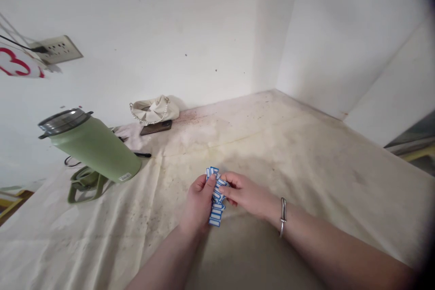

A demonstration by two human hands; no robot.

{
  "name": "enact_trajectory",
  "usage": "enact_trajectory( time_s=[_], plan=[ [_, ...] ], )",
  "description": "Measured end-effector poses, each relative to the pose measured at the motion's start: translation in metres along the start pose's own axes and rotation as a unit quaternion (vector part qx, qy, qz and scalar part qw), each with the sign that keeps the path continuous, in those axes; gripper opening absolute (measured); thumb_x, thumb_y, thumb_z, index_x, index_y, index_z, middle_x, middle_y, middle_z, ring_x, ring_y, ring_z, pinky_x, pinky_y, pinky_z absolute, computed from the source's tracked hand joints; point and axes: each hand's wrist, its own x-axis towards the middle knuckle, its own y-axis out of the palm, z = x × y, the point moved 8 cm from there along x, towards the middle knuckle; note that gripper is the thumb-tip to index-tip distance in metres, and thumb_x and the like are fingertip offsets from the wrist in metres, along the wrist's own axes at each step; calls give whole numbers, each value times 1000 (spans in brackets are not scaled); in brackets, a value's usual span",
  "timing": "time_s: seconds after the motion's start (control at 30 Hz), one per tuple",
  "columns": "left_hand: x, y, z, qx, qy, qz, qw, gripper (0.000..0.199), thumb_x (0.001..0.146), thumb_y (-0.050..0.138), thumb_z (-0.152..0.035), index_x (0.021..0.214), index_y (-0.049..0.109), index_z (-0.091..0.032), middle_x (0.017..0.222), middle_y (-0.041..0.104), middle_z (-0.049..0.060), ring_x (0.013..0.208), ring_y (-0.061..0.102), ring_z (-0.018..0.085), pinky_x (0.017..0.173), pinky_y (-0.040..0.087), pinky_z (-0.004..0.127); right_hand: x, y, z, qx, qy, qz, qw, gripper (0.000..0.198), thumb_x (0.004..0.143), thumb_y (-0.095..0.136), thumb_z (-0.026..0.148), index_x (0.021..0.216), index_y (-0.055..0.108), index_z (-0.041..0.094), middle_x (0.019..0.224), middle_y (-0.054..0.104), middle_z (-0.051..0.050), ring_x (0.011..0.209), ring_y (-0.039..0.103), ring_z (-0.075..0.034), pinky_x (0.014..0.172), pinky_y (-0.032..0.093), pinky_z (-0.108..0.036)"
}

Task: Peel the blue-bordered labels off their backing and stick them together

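Over the near middle of the table, my left hand [199,204] is closed on a bunch of small white labels with blue borders [215,216], its thumb pressed on top of them. The pieces overlap at different angles and stick out above and below the fingers; whether they are joined together I cannot tell. From the other side, my right hand [241,192] pinches the same bunch between thumb and fingers. A metal bracelet [282,217] circles the right wrist.
A cream cloth [288,154] covers the table. At left stand a green bottle [97,147] without its lid and a green handled lid [86,186]. Farther back lie a cream pouch [170,111], a dark phone [156,127] and a black pen-like item [144,155]. White walls border the table.
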Motion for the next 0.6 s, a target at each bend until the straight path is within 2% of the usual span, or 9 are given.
enact_trajectory(
  time_s=[0.13, 0.27, 0.4, 0.5, 0.6],
  plan=[
    [0, -1, 2, -39, 2, -7, 999, 32, 78, 57, -47, 71, 58, -16, 54, 57, -3, 48, 50, 10, 48, 37, 20, 2, -3, -3, -3, -2, -21, 1000, 35, 87, 45, 51, 70, 46, 19, 56, 41, 5, 49, 38, -9, 47, 30, -22],
    [-1, 7, 2, -52, 22, 52, 997, 25, 76, 63, -41, 80, 60, -16, 67, 60, -2, 60, 54, 11, 58, 41, 21, 4, -8, -8, 30, 25, -56, 998, 38, 83, 49, 54, 67, 46, 19, 52, 35, 6, 46, 30, -8, 42, 24, -21],
    [-3, 13, 4, -12, 15, 82, 996, 24, 71, 69, -37, 79, 62, -15, 66, 60, -1, 60, 54, 11, 57, 41, 21, 2, -9, -9, 63, 56, -73, 994, 38, 82, 49, 55, 68, 48, 19, 52, 35, 7, 43, 28, -7, 39, 22, -21],
    [-2, 15, 7, -64, -7, 80, 995, 25, 73, 66, -40, 81, 61, -16, 65, 62, -1, 56, 57, 12, 55, 43, 23, 1, -5, -7, 88, 48, -48, 994, 33, 80, 54, 52, 78, 53, 19, 58, 44, 5, 46, 36, -8, 42, 30, -20],
    [2, 8, 11, -118, -30, 38, 992, 29, 74, 63, -45, 74, 58, -16, 59, 62, -1, 51, 58, 13, 51, 43, 23, 1, 2, -7, 108, 36, -6, 993, 27, 78, 60, 44, 86, 55, 19, 68, 53, 3, 53, 45, -9, 50, 38, -22]
  ],
)
